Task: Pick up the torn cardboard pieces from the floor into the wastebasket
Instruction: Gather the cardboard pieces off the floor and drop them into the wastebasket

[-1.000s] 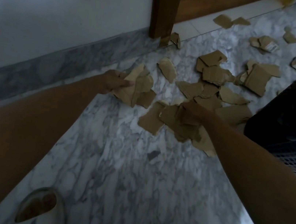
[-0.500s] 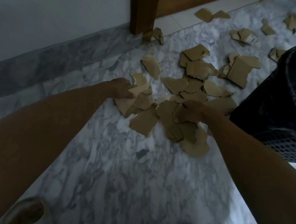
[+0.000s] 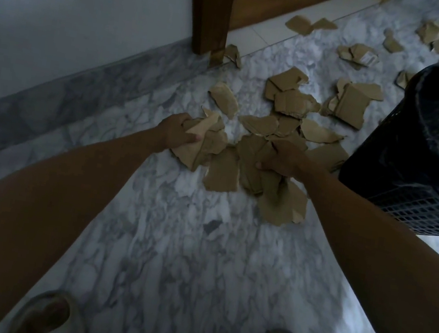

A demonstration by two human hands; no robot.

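Note:
Torn brown cardboard pieces lie scattered over the marble floor [image 3: 172,245]. My left hand [image 3: 176,132] grips a bunch of cardboard pieces [image 3: 201,146], thumb on top. My right hand [image 3: 284,160] grips another stack of cardboard pieces [image 3: 278,201] that hangs below the fingers. One loose piece [image 3: 223,171] lies flat between the two hands. The black mesh wastebasket [image 3: 399,176], lined with a dark bag, stands just right of my right hand.
More cardboard scraps [image 3: 293,102] lie farther off, toward a wooden door frame [image 3: 210,8] and the far right corner [image 3: 437,36]. A white wall with a marble skirting [image 3: 66,97] runs along the left. My two sandalled feet [image 3: 45,314] show at the bottom.
Both hands have drawn their bunches of cardboard closer together and toward me. The view has shifted, bringing the wastebasket further into frame on the right.

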